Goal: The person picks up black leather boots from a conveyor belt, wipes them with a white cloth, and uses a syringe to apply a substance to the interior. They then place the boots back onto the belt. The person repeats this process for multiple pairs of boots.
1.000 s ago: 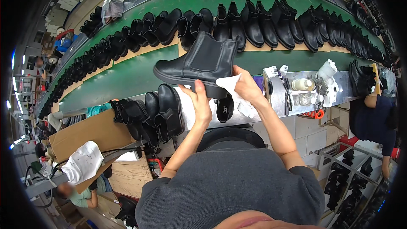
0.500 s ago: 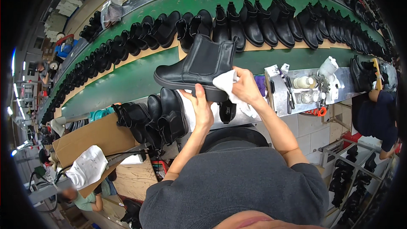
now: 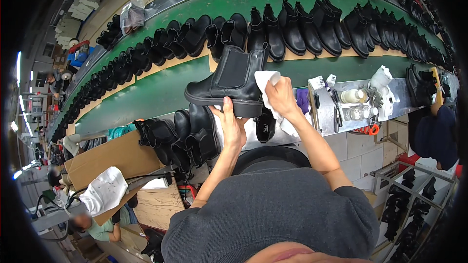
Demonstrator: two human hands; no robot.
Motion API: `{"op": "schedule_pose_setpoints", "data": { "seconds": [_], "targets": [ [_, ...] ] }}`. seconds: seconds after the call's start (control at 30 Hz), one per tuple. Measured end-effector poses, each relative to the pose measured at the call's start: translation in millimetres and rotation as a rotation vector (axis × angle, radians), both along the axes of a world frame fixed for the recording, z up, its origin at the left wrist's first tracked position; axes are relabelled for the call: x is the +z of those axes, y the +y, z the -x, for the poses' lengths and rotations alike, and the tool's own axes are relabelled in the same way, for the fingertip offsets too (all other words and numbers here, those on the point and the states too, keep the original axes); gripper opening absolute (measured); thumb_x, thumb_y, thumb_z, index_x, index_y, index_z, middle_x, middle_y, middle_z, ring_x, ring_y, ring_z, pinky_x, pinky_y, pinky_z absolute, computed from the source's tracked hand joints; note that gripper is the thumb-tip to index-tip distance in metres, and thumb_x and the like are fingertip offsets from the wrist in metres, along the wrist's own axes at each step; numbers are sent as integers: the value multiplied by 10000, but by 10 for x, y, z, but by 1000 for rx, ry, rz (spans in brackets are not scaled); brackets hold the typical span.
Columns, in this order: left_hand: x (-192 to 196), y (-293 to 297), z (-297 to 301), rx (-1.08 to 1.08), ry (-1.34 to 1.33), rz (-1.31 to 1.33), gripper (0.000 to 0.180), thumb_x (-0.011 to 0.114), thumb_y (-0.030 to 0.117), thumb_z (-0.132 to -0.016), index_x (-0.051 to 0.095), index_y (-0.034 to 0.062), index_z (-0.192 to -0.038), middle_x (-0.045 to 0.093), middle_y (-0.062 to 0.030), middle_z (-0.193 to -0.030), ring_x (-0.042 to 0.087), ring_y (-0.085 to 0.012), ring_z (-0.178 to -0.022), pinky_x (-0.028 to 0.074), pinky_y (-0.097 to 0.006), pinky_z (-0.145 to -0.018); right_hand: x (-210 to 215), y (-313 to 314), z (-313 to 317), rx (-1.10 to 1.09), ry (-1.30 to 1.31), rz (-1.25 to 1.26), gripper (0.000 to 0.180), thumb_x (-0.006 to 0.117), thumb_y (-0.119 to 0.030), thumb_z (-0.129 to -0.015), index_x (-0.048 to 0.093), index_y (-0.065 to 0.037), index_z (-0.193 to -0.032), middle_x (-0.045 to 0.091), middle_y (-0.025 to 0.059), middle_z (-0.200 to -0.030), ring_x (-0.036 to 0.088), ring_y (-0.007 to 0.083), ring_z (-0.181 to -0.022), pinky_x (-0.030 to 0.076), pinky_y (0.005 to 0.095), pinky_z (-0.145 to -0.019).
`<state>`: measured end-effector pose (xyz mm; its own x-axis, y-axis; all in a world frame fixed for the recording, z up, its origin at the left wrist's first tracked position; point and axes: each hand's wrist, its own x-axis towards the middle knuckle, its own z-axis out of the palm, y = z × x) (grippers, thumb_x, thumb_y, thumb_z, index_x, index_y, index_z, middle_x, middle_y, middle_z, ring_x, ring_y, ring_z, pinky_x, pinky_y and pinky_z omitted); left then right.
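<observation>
A black ankle boot [image 3: 225, 79] with an elastic side panel is held up in front of me, its toe pointing left. My left hand [image 3: 230, 122] grips it from below, fingers against the thick sole near the heel. In my right hand [image 3: 282, 98] is a bunched white cloth [image 3: 266, 82], which lies against the back of the boot above the heel. Below the raised heel, another black boot [image 3: 264, 125] rests on the metal bench [image 3: 248, 135]. Several black boots [image 3: 199, 134] stand together to the left of my left hand.
Long rows of black boots [image 3: 292, 29] line the green conveyor [image 3: 161, 85] ahead. Right of my hand are white bottles [image 3: 353, 96], black pens or brushes [image 3: 336, 109] and a purple item [image 3: 302, 100]. A cardboard sheet [image 3: 114, 158] lies left; a person in dark clothes [image 3: 434, 134] is at right.
The cloth has moved up from the heel's side near the sole to the back of the boot. The boot has tilted slightly and shifted a little right and down.
</observation>
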<state>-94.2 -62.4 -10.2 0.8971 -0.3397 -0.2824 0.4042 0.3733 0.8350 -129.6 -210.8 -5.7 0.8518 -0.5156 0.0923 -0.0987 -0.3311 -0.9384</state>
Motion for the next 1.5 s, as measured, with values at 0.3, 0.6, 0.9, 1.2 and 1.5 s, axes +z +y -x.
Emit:
{"op": "schedule_pose_setpoints", "data": {
  "seconds": [0.3,0.6,0.9,1.2,1.5],
  "targets": [
    [-28,250,-208,-229,351,285,543,427,533,-924,505,63,-1186,599,-133,-1094,618,-253,-993,561,-453,-782,13,222,-56,80,-178,-175,270,644,-83,-798,623,86,-1007,674,109,-800,630,130,-705,495,273,-621],
    [-25,364,-216,-228,535,392,539,445,488,-915,469,57,-1238,542,-145,-1182,585,-313,-1064,573,-515,-771,199,304,-191,157,0,-268,379,745,-101,-666,587,50,-975,661,62,-816,621,101,-752,508,259,-667],
    [-115,472,-265,-224,602,529,542,460,493,-913,468,50,-1224,545,-151,-1148,585,-299,-1028,571,-449,-798,-65,396,-362,218,-187,-293,408,758,11,-677,579,13,-1044,574,-20,-792,547,38,-729,462,207,-652],
    [-278,597,-284,-288,797,938,598,485,442,-904,400,-6,-1291,460,-233,-1252,526,-408,-1040,544,-477,-845,-197,310,-451,424,-115,-688,326,699,11,-747,642,-12,-1067,643,13,-864,591,54,-747,489,215,-672],
    [-292,639,-275,-179,865,993,512,491,368,-917,427,29,-1295,444,-208,-1281,444,-429,-1092,573,-430,-764,-191,397,-546,433,-254,-364,293,738,13,-700,711,-53,-984,545,-3,-921,562,80,-817,444,212,-709]
  ]
}}
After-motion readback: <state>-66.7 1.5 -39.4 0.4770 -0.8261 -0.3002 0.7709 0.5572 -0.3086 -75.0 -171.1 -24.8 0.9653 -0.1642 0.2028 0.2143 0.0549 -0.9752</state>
